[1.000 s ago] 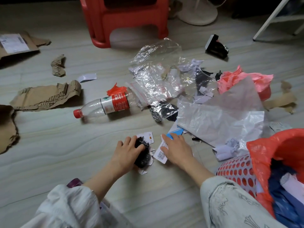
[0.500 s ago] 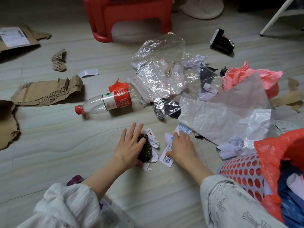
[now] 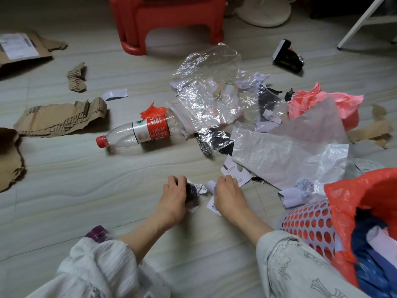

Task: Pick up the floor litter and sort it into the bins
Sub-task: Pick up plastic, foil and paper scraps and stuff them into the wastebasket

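Both hands are low on the floor at the centre. My left hand (image 3: 174,195) curls its fingers round a black crumpled wad (image 3: 191,194) with white paper scraps (image 3: 198,188) beside it. My right hand (image 3: 227,195) curls over white paper pieces, including a rolled scrap (image 3: 210,186) and a QR-code slip (image 3: 212,207). A perforated bin lined with a red bag (image 3: 354,201) stands at the lower right, holding blue and white waste.
A plastic bottle (image 3: 139,133) lies ahead, with clear and silvery plastic sheets (image 3: 206,100) and a grey bag (image 3: 285,153) behind and right. Torn cardboard (image 3: 60,119) lies left. A red stool (image 3: 167,20) stands at the back. A purple-capped object (image 3: 97,233) is by my left sleeve.
My left hand's fingers went from spread to curled round the black wad. My right hand gathered the paper scraps closer, curling over them. The view shifted slightly.
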Motion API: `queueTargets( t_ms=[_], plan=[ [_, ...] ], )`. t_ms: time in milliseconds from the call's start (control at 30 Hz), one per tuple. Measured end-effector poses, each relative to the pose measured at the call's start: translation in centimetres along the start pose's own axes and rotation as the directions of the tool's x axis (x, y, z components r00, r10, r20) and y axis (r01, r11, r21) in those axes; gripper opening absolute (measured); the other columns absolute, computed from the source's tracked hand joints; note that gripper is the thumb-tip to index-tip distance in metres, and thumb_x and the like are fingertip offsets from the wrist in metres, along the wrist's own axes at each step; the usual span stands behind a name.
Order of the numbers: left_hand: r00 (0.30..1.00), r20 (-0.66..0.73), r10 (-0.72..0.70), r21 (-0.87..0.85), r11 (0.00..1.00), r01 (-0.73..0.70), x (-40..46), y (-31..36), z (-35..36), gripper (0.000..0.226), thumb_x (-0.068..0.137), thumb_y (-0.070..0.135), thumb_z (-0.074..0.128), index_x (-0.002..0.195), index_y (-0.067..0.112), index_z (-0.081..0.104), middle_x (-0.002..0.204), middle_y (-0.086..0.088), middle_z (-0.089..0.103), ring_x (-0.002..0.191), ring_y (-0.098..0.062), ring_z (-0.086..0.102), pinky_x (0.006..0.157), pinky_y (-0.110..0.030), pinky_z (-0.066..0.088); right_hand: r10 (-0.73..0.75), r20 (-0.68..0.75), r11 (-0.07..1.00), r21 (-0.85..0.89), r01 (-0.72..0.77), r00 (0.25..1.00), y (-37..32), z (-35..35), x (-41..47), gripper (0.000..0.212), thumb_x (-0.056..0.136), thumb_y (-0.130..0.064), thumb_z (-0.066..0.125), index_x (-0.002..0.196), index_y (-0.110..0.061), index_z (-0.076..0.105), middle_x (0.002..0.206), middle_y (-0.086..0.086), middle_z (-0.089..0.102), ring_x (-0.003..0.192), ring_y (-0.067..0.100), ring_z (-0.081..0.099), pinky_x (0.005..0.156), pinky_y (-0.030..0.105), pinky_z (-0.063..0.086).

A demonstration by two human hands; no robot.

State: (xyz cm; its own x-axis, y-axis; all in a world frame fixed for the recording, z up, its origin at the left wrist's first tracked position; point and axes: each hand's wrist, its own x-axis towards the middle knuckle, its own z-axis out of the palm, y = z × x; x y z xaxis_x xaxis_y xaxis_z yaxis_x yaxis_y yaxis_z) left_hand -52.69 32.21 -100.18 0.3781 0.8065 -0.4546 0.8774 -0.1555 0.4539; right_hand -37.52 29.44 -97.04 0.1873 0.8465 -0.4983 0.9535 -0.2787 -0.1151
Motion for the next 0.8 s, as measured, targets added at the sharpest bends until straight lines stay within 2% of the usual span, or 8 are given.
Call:
queueTargets(
  t_ms=[133, 233, 333, 433, 500, 567, 700, 800],
  plan=[
    [0.996, -0.021, -0.091, -0.186, 0.979, 0.085, -0.5, 0.7, -0.2, 0.054, 0.078, 0.018, 0.067, 0.119, 0.006, 0.034, 0.112, -0.015, 0.033, 0.096, -0.039, 0.05, 0.085, -0.038, 0.044, 0.023, 0.027, 0.999, 0.037, -0.024, 0.999, 0.2, 0.2, -1.2, 0.025, 0.094, -0.007, 0.042, 0.117, -0.004, 0.048, 0.127, 0.016, 0.044, 0.122, 0.03, 0.04, 0.097, 0.033, 0.037],
    [0.996, 0.045, -0.079, -0.097, 0.992, 0.083, -1.4, 1.2, -0.6, 0.051, 0.081, 0.021, 0.064, 0.122, 0.009, 0.036, 0.113, -0.014, 0.04, 0.099, -0.038, 0.053, 0.078, -0.036, 0.041, 0.006, 0.009, 1.0, 0.004, -0.006, 1.0, 0.3, 0.1, -2.3, 0.025, 0.094, -0.009, 0.043, 0.118, -0.005, 0.047, 0.129, 0.014, 0.044, 0.123, 0.03, 0.041, 0.097, 0.033, 0.038],
    [0.999, 0.036, -0.027, 0.005, 1.0, 0.027, -2.4, 0.8, -0.8, 0.049, 0.081, 0.023, 0.065, 0.123, 0.016, 0.041, 0.112, -0.013, 0.045, 0.101, -0.035, 0.052, 0.076, -0.037, 0.043, -0.019, -0.025, 1.0, -0.021, 0.019, 1.0, 0.1, -0.6, -3.1, 0.029, 0.093, -0.013, 0.047, 0.121, -0.006, 0.045, 0.129, 0.013, 0.044, 0.123, 0.029, 0.042, 0.095, 0.035, 0.04],
    [1.0, -0.026, -0.007, -0.071, 0.997, 0.005, -2.8, 0.2, -1.7, 0.03, 0.081, 0.012, 0.058, 0.11, 0.011, 0.05, 0.103, -0.013, 0.05, 0.096, -0.035, 0.053, 0.077, -0.037, 0.043, -0.014, -0.07, 1.0, 0.009, 0.015, 0.997, 0.1, -2.1, -3.7, 0.03, 0.093, -0.013, 0.046, 0.122, -0.005, 0.046, 0.133, 0.013, 0.042, 0.123, 0.03, 0.041, 0.093, 0.036, 0.041],
    [0.996, -0.093, -0.013, -0.115, 0.993, 0.002, -2.9, 0.3, -2.7, 0.029, 0.08, 0.004, 0.054, 0.109, 0.008, 0.051, 0.103, -0.014, 0.05, 0.096, -0.034, 0.053, 0.076, -0.035, 0.039, 0.002, -0.116, 0.998, 0.064, 0.006, 0.993, 0.4, -3.6, -4.2, 0.031, 0.092, -0.014, 0.047, 0.122, -0.004, 0.048, 0.135, 0.014, 0.042, 0.124, 0.031, 0.04, 0.093, 0.036, 0.04],
    [0.983, -0.18, -0.02, -0.18, 0.984, -0.013, -2.9, 0.7, -4.0, 0.028, 0.079, 0.002, 0.057, 0.106, 0.008, 0.051, 0.104, -0.013, 0.052, 0.093, -0.031, 0.052, 0.072, -0.032, 0.036, 0.024, -0.164, 0.988, 0.152, 0.001, 0.986, 0.6, -5.8, -4.5, 0.028, 0.088, -0.012, 0.05, 0.115, -0.003, 0.052, 0.129, 0.016, 0.048, 0.121, 0.032, 0.044, 0.089, 0.035, 0.04],
    [0.943, -0.333, 0.016, -0.331, 0.934, -0.133, -3.3, 3.2, -7.4, 0.025, 0.079, 0.016, 0.071, 0.097, 0.014, 0.054, 0.091, -0.003, 0.06, 0.076, -0.019, 0.051, 0.063, -0.028, 0.035, 0.089, -0.252, 0.921, 0.389, 0.017, 0.964, 1.1, -11.4, -5.5, 0.016, 0.08, -0.005, 0.049, 0.095, -0.005, 0.056, 0.102, 0.019, 0.058, 0.101, 0.036, 0.052, 0.073, 0.034, 0.04],
    [0.906, -0.418, 0.059, -0.432, 0.865, -0.255, -4.0, 7.2, -10.6, 0.028, 0.08, 0.016, 0.071, 0.1, 0.015, 0.051, 0.083, 0.003, 0.059, 0.062, -0.013, 0.052, 0.052, -0.026, 0.039, 0.137, -0.312, 0.854, 0.518, 0.047, 0.94, 2.6, -16.6, -7.5, 0.013, 0.079, -0.011, 0.057, 0.092, -0.013, 0.058, 0.086, 0.01, 0.056, 0.084, 0.027, 0.05, 0.066, 0.027, 0.036]
  ],
)
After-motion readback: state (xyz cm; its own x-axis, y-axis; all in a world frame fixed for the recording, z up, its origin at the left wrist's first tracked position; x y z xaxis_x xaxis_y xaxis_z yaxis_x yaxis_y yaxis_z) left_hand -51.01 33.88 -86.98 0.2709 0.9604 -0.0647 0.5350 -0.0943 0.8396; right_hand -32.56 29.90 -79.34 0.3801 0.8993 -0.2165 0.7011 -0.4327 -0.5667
